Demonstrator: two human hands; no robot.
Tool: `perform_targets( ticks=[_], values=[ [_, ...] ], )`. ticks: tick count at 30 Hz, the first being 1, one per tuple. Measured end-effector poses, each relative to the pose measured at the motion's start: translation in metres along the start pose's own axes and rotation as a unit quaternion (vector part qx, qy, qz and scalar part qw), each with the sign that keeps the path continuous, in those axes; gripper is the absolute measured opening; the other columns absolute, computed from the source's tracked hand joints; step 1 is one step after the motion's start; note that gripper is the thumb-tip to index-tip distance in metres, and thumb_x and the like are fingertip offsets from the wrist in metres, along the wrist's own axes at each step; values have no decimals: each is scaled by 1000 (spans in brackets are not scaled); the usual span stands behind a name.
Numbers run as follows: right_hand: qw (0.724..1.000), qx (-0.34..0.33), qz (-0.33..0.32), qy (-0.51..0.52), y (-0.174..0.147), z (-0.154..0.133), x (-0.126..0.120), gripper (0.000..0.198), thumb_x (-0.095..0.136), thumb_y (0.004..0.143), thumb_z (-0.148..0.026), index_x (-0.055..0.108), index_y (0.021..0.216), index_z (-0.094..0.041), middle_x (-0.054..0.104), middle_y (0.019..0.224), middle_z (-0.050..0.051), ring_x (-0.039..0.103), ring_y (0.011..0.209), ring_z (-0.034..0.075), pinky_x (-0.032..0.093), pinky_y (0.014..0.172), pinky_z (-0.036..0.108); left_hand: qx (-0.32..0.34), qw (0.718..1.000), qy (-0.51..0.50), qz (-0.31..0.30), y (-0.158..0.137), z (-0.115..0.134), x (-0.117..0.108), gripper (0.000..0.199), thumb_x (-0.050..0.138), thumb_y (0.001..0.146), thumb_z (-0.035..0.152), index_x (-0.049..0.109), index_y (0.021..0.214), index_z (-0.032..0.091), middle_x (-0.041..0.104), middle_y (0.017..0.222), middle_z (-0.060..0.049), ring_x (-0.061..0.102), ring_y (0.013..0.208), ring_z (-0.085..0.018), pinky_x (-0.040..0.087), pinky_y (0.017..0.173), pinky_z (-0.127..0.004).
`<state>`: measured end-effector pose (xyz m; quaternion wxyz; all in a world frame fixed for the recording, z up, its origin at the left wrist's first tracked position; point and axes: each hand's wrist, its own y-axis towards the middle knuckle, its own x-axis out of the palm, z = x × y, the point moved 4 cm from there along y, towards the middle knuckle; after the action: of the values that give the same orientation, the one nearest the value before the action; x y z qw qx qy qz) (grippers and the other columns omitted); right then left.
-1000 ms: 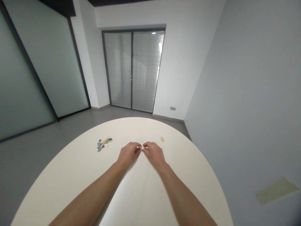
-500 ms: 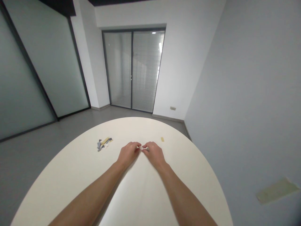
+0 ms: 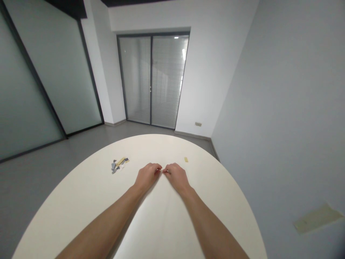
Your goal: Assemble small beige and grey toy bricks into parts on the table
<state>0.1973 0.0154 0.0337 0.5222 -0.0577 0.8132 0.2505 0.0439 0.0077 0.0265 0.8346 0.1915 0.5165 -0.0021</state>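
Over the middle of the white table, my left hand (image 3: 147,176) and my right hand (image 3: 176,177) face each other, fingertips almost meeting. Both are closed in a pinch. A tiny pale bit shows at the fingertips, but the fingers cover most of it and its kind cannot be made out. To the left of my left hand lies a loose pile of small grey, white, dark and yellow pieces (image 3: 120,162), like toy building parts. A single small flat yellow piece (image 3: 186,159) rests beyond my right hand.
The round white table (image 3: 210,216) fills the lower view, its curved far edge beyond the hands. A grey wall (image 3: 291,108) with a strip of tape (image 3: 318,218) stands at the right. Glass doors (image 3: 151,82) with blinds are behind the table; frosted panels (image 3: 51,72) are at the left.
Less of the small white item shows between my fingertips than before. Both hands stay in nearly the same place, and the pieces on the table have not moved.
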Motion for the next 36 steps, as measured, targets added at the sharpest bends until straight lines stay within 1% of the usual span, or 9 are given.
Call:
perform_targets(
  ticks=[8, 14, 20, 26, 32, 36],
  values=[
    [1000, 3, 0, -4, 0, 1, 1, 14, 59, 92, -22, 71, 97, -27, 72, 98, 1, 60, 101, 17, 45, 82, 26, -2, 1000, 6, -1, 0, 1, 0, 23, 50, 91, 19, 69, 102, 25, 72, 103, -2, 63, 98, -18, 46, 80, -27],
    [1000, 2, 11, -10, 0, 3, 3, 13, 58, 93, -22, 70, 96, -27, 72, 97, 1, 60, 100, 18, 44, 81, 26, 10, 1000, -1, 14, 0, 0, 2, 21, 49, 92, 21, 68, 101, 24, 72, 102, -2, 62, 96, -18, 44, 80, -28],
    [1000, -7, 3, -1, 0, 3, 4, 15, 57, 92, -21, 70, 96, -27, 72, 98, 0, 60, 99, 17, 44, 81, 26, 13, 1000, 1, 15, 0, 1, 2, 15, 54, 91, 23, 69, 93, 22, 71, 94, -3, 61, 93, -18, 43, 76, -28],
    [1000, 0, 1, 15, 0, 3, 5, 17, 54, 93, -21, 71, 97, -26, 71, 100, 0, 61, 99, 16, 44, 83, 26, 16, 1000, 2, 15, -1, 2, 1, 14, 55, 90, 23, 69, 92, 22, 71, 93, -3, 61, 92, -19, 42, 75, -28],
    [1000, -6, 0, 23, 0, 3, 5, 18, 55, 92, -21, 71, 97, -26, 72, 100, 1, 62, 99, 17, 44, 83, 26, 21, 1000, 1, 17, 0, 2, 1, 14, 55, 89, 22, 68, 93, 22, 71, 95, -3, 61, 94, -19, 43, 76, -29],
    [1000, -9, 0, 18, 0, 4, 7, 18, 55, 93, -21, 71, 97, -26, 72, 100, 1, 61, 99, 16, 44, 84, 26, 35, 999, -2, 18, 0, 2, 1, 15, 55, 89, 21, 69, 92, 22, 71, 100, -3, 61, 98, -19, 45, 79, -29]
  ],
)
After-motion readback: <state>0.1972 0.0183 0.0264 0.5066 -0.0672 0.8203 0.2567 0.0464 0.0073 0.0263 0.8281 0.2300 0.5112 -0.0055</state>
